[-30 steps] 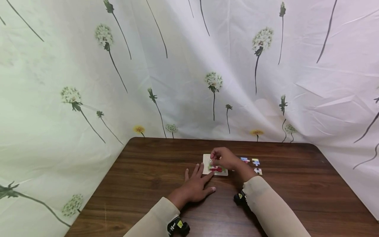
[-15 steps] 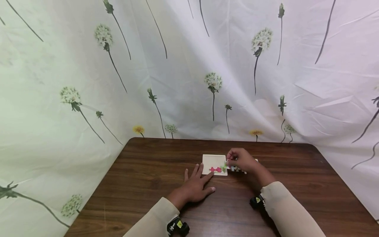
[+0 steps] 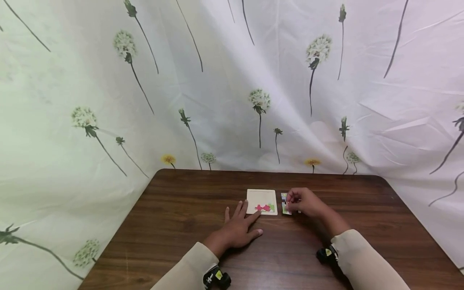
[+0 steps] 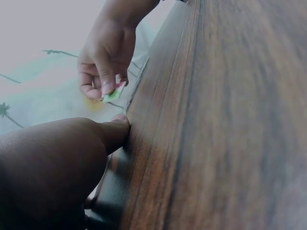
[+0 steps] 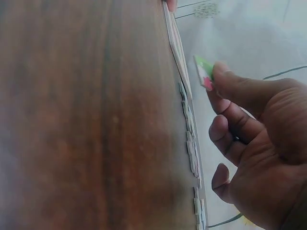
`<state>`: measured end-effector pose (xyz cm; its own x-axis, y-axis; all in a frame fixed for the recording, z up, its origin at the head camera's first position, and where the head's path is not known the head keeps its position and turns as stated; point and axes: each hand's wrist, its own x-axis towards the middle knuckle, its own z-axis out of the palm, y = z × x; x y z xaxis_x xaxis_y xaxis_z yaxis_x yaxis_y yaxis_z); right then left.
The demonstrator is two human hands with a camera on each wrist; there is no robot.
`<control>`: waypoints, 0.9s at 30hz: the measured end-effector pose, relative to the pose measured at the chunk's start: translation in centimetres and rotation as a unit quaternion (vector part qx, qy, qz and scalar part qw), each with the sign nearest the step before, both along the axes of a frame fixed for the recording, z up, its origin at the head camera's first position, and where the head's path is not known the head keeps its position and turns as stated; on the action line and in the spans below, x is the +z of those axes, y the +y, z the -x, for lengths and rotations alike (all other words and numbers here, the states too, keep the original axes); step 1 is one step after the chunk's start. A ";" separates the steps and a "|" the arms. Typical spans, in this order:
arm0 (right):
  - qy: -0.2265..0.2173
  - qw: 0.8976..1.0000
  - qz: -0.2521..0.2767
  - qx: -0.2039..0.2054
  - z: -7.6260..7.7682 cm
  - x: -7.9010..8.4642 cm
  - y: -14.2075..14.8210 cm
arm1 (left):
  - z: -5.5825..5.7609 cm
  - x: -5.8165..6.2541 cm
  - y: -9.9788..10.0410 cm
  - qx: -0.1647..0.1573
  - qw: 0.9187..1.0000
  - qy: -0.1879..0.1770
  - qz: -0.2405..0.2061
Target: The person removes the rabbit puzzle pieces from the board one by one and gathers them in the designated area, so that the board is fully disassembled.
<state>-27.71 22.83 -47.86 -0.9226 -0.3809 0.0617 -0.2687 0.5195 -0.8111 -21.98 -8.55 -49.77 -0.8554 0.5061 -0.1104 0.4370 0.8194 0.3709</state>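
A pale square puzzle board point(image 3: 260, 196) lies on the table, with red and green puzzle pieces point(image 3: 264, 208) along its lower right part. My left hand point(image 3: 237, 230) is spread on the tabletop, its fingertips at the board's left and front edges. To the right of the board, my right hand point(image 3: 306, 204) pinches a puzzle piece point(image 5: 205, 73) between thumb and forefinger. That piece, green, white and pink, is raised over the table in both wrist views. The other fingers of the right hand are loosely curled.
Loose puzzle pieces point(image 3: 284, 196) lie right of the board, partly hidden by the right hand. Seen edge-on in the right wrist view, several flat pieces point(image 5: 192, 143) line the tabletop. A dandelion-print cloth point(image 3: 217, 100) hangs behind the dark wooden table point(image 3: 181, 209).
My right hand has moved right, off the board, carrying the puzzle piece away. More of the board's bare surface shows. The left hand has stayed in place.
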 end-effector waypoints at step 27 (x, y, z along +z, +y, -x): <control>0.049 0.997 -0.059 0.016 -0.7 -1.5 -0.1 | -0.1 -0.2 -0.4 -0.015 0.998 0.002 -0.059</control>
